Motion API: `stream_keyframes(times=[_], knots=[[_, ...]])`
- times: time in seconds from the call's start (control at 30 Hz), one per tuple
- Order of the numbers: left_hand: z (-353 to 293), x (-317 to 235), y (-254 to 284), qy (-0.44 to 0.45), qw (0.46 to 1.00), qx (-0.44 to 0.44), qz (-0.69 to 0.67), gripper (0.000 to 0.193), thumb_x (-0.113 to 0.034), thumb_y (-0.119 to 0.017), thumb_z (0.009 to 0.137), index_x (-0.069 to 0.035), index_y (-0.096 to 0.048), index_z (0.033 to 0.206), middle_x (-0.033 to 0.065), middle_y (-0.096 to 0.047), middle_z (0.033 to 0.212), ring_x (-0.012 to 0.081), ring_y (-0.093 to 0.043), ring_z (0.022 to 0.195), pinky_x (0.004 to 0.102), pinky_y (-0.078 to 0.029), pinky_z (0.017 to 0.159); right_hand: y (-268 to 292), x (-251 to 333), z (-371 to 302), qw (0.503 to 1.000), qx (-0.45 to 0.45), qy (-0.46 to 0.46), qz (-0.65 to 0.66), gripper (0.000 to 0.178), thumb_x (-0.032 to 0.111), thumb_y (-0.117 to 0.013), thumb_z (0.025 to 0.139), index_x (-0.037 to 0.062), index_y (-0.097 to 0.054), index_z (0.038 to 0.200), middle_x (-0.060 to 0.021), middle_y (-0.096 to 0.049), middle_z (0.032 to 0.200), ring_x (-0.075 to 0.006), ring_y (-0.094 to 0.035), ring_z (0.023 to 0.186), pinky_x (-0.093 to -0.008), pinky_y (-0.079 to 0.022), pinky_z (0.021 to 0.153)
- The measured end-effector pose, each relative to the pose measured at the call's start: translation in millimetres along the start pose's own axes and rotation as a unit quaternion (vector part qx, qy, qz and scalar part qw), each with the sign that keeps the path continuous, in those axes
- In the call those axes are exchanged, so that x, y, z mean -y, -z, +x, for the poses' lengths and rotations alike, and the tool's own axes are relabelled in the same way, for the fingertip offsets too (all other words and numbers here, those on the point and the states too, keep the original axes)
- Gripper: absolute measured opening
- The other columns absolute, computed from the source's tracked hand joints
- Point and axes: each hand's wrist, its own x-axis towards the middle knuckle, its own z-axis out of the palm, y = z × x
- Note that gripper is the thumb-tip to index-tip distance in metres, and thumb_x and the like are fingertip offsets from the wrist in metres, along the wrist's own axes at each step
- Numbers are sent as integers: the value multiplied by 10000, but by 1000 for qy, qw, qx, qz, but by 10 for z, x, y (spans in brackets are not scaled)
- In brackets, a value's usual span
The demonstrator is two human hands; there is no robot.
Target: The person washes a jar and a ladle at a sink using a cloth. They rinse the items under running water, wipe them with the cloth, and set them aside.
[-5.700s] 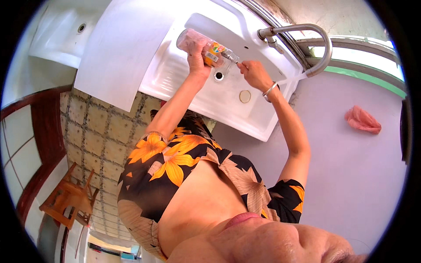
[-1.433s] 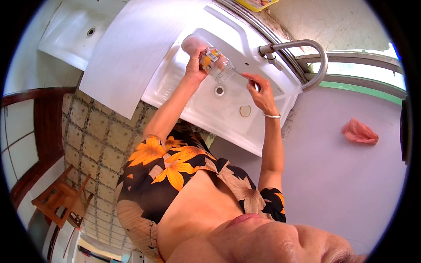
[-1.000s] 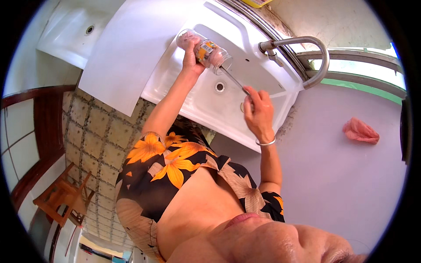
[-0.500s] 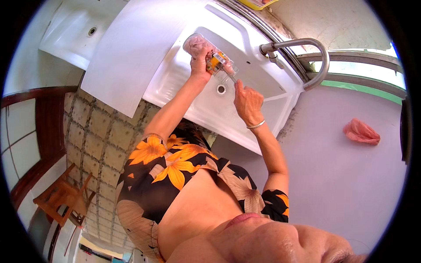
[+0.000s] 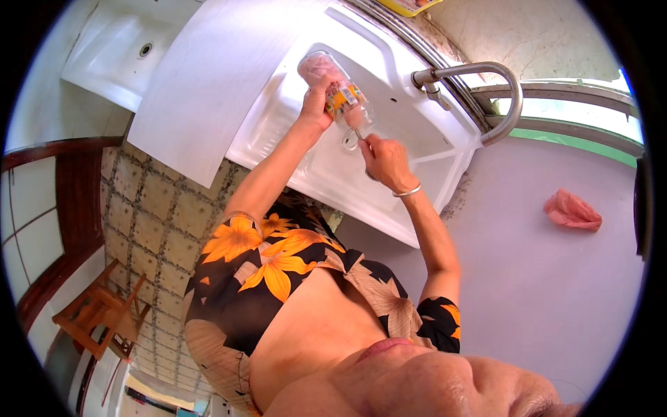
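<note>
My left hand (image 5: 318,101) is wrapped round a clear jar (image 5: 345,89) with an orange and yellow label, held tilted over the white sink (image 5: 424,177). Pinkish, crumpled-looking matter shows through its wall; I cannot make out what it is. The mouth points down and toward my right hand (image 5: 385,161). That hand is closed on a thin stick-like handle (image 5: 358,132) which runs into the mouth. A dark end juts out below my fist. What sits on the inner end of the handle is unclear, though something pinkish lies around it.
A curved metal faucet (image 5: 513,90) rises at the sink's far right. On the grey counter (image 5: 528,299) to the right lies a crumpled pink cloth (image 5: 573,210). A white board (image 5: 201,90) covers the left side, beside a second basin (image 5: 104,62). A wooden stool (image 5: 104,313) stands lower left.
My right hand has shifted down and to the left with the handle. The jar has turned slightly, its mouth swinging lower over the drain, my left hand still around it.
</note>
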Motion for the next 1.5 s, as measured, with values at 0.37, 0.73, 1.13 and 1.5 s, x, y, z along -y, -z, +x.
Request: stream_keyframes(times=[0.37,0.73,1.13,1.5], knots=[[32,99,-97,-78,997,-22,11,435,-133,-745,684,-108,-495,1039,21,-548,900,170,-582,823,353,-532,749,-156,-138,261,997,-26,-61,-34,165,106,-483,872,67,-534,1024,-199,-590,660,-398,-579,590,-474,-452,525],[118,-102,17,-110,993,-31,13,435,-128,-741,686,-92,-497,1044,32,-558,920,186,-587,834,365,-537,746,261,74,-19,986,88,-45,-137,176,149,-468,914,-2,-465,824,-201,-564,587,-357,-576,553,-465,-423,469],[177,151,-59,-19,998,17,50,436,-175,-718,717,-86,-495,1081,48,-562,940,211,-584,876,382,-526,768,-340,-220,228,986,-49,-54,148,139,65,-496,842,-46,-497,926,-258,-547,607,-422,-560,574,-477,-430,488],[347,-27,-259,-28,996,-3,86,421,-227,-694,703,-59,-519,1047,70,-563,925,224,-582,856,379,-510,792,-44,-630,-330,995,16,13,94,183,139,-495,908,6,-410,816,-203,-492,538,-393,-512,508,-462,-381,451]])
